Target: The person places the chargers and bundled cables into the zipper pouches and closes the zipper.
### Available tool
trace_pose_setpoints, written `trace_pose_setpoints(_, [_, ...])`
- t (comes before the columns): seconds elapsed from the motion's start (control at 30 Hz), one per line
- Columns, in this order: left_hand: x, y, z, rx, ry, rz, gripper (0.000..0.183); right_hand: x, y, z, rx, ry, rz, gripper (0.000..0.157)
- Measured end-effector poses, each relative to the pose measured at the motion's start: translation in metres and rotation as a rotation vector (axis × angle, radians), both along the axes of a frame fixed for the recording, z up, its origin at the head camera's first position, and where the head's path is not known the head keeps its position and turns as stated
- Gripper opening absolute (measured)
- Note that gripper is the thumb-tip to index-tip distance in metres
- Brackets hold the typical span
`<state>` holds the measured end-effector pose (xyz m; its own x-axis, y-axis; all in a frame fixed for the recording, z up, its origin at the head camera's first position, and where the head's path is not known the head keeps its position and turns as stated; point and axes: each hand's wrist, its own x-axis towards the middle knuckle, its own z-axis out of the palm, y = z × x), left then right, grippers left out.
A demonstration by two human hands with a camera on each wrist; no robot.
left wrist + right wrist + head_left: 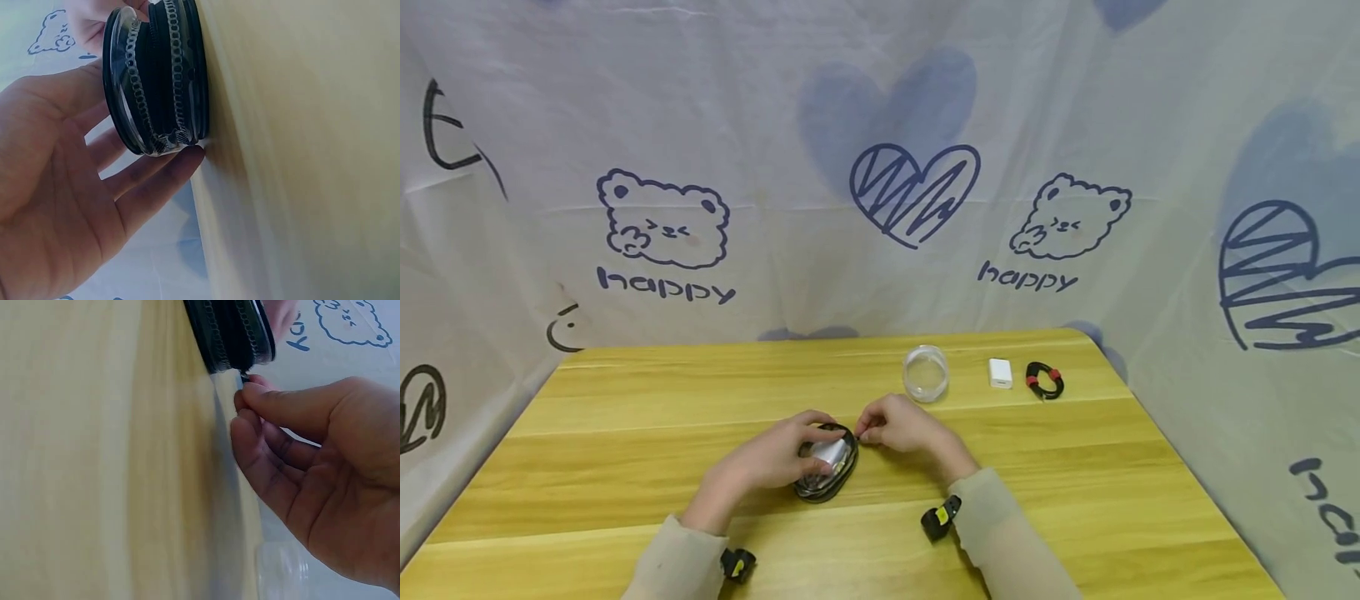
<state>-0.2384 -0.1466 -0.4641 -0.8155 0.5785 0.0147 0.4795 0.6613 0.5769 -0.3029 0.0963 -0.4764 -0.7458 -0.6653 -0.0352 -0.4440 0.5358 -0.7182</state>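
Observation:
A small clear pouch [826, 492] with black edging and a black zipper [164, 69] sits on the wooden table. Something whitish shows through its top, though its kind cannot be told. My left hand [778, 450] grips the pouch from the left, thumb and fingers around its rim. On the pouch's right side, my right hand [898, 425] pinches the zipper pull [244, 376] between thumb and index finger. The right wrist view shows the pull's small dark end at the fingertips. Whether the zipper is parted is not visible.
Behind the right hand stands a clear round container [926, 375]. Farther right lie a white charger block [1000, 373] and a coiled black cable [1045, 381] with red bands. A printed cloth [790, 250] hangs along the table's back edge.

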Motion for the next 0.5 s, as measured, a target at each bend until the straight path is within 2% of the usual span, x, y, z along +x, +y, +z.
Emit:
trace_pose_setpoints(0.2, [0.0012, 0.0015, 0.0016, -0.01, 0.006, 0.028, 0.052, -0.0004, 0.0045, 0.0052, 0.019, -0.088, 0.031, 0.008])
trace_pose_setpoints(0.5, [-0.0001, -0.0007, 0.0002, 0.007, 0.014, 0.007, 0.053, 0.0015, 0.0033, 0.0037, -0.007, -0.106, -0.002, 0.008])
